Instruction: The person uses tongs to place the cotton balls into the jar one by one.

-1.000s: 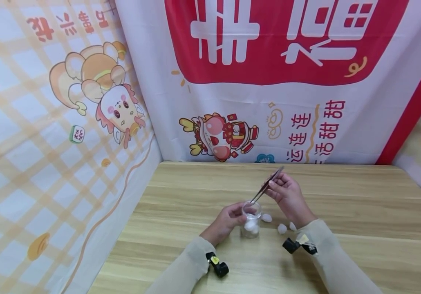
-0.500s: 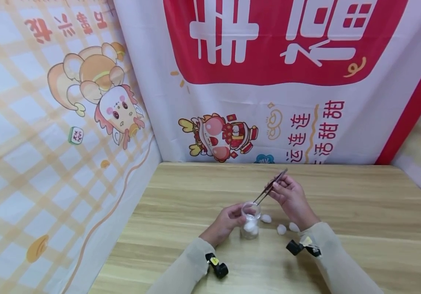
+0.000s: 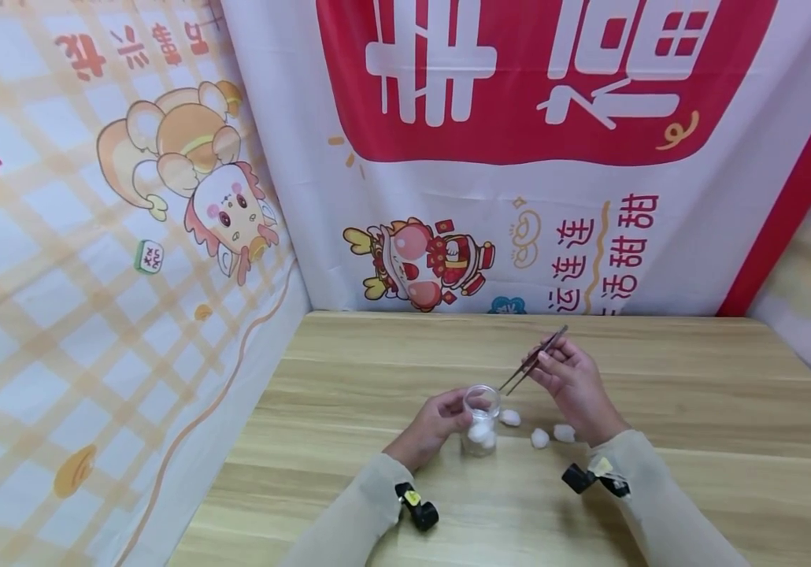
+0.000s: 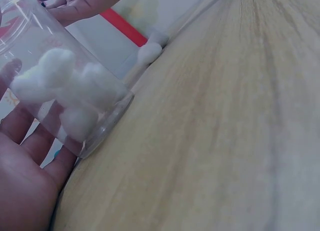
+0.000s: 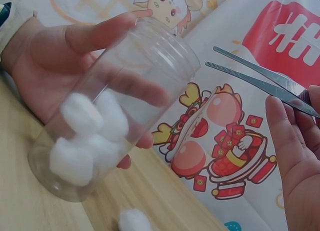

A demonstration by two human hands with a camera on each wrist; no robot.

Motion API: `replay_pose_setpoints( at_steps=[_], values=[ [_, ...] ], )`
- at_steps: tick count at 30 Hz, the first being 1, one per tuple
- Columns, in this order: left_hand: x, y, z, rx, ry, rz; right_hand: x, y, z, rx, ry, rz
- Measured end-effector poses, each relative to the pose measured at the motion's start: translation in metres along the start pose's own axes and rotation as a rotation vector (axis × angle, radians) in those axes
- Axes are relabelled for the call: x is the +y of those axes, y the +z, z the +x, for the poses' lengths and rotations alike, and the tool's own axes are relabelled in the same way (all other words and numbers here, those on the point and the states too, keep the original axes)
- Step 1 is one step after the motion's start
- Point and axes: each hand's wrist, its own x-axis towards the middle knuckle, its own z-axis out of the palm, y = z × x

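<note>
A clear jar without a lid stands on the table with several white cotton balls inside. My left hand holds it from the left, thumb and fingers curled round its upper part. In my right hand I pinch metal tweezers, their tips parted with nothing between them. Those tips are beside the jar's mouth, just to the right of the rim in the head view. Near the jar's right side lies a loose cotton ball. Two more, a near one and a farther one, lie below my right hand.
The wooden table runs back to a printed cloth wall. Another patterned cloth wall borders it on the left. Small black cameras are strapped to the left wrist and the right wrist.
My right hand has drawn the tweezers up and to the right, so their tips have left the jar's mouth. My left hand keeps its hold on the jar.
</note>
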Motion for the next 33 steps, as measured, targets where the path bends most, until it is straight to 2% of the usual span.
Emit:
replay_pose_setpoints(
  at_steps=[6, 11, 21, 29, 33],
  values=[
    [0.001, 0.000, 0.001, 0.008, -0.033, 0.013, 0.001, -0.006, -0.001, 0.009, 0.006, -0.014],
    [0.002, 0.000, 0.001, -0.002, -0.025, 0.022, 0.001, -0.008, 0.002, 0.035, 0.011, -0.035],
    [-0.001, -0.002, 0.003, -0.003, -0.010, 0.022, -0.003, -0.020, 0.005, 0.063, -0.033, -0.112],
    [0.001, -0.001, 0.002, 0.006, -0.028, 0.023, -0.006, -0.028, 0.007, 0.068, -0.061, -0.101],
    [0.001, -0.001, 0.001, 0.013, -0.035, 0.018, -0.007, -0.033, 0.007, 0.097, -0.067, -0.097]
  ],
)
